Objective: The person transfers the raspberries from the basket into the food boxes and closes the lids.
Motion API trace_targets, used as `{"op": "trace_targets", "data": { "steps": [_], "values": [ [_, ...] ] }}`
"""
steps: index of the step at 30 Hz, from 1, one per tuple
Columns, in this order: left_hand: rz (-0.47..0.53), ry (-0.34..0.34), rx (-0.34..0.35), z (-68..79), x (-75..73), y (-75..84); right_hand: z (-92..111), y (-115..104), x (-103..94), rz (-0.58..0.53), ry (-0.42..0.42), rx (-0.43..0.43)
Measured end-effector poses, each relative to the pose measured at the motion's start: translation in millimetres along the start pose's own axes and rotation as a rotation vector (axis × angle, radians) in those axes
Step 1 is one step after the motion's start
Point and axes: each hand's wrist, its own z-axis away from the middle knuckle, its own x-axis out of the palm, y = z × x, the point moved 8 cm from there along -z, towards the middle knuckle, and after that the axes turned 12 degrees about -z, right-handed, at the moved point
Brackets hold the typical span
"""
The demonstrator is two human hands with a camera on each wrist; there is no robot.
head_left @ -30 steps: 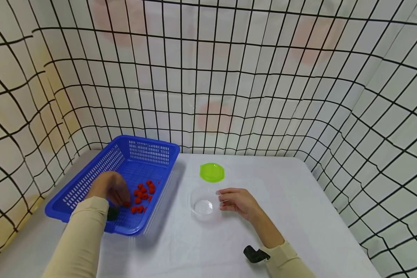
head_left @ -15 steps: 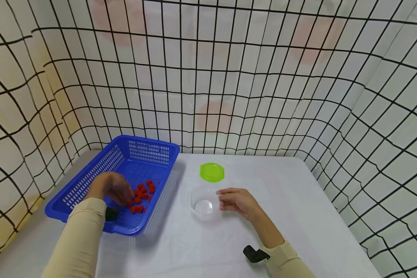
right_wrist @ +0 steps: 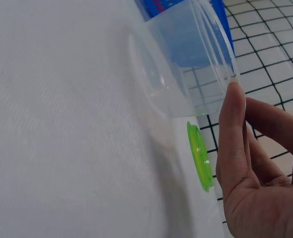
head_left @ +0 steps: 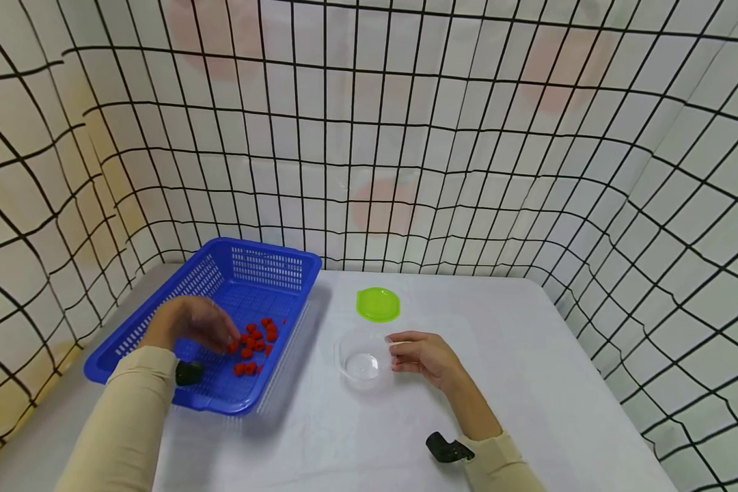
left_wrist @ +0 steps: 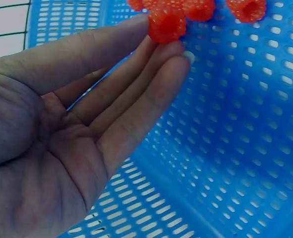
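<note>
My left hand is over the blue plastic basket. In the left wrist view its thumb and fingertips pinch a red raspberry, with a hollow centre facing the camera. More raspberries lie scattered on the basket floor, towards its right side. My right hand holds the rim of a clear plastic bowl between thumb and fingers. The bowl stands upright on the white table, to the right of the basket, and nothing shows inside it.
A bright green lid lies flat on the white table behind the bowl. Black grid netting over pale sheeting rises at the back and both sides. The basket's raised walls surround the raspberries.
My left hand has lifted slightly within the basket, and a raspberry now shows at its fingertips. The right hand and the bowl stay where they were; the head view has shifted a little.
</note>
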Motion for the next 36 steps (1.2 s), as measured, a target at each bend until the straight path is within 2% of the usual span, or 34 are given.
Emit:
{"op": "trace_targets", "data": {
  "steps": [8, 16, 20, 24, 29, 36],
  "values": [
    [0.005, 0.038, 0.04, 5.6, -8.6, 11.7, -3, 3, 0.0, -0.035, -0.006, -0.016],
    [0.038, 0.027, 0.116, 7.0, -15.2, 36.0, -5, 6, -4.2, -0.04, 0.005, -0.016],
    [0.048, 0.026, 0.153, 8.1, -16.8, 48.0, -6, 4, -2.2, -0.033, -0.015, -0.013],
    [0.061, 0.022, 0.182, 10.1, -15.0, 61.5, -7, 2, 1.5, -0.019, -0.036, -0.017],
    [0.081, 0.039, 0.214, 12.7, -11.1, 82.1, -8, 2, 1.7, -0.008, -0.019, -0.01],
    [0.134, 0.024, 0.283, 12.8, 3.6, 121.4, -8, 3, 2.8, -0.013, -0.011, -0.014]
  ]
}}
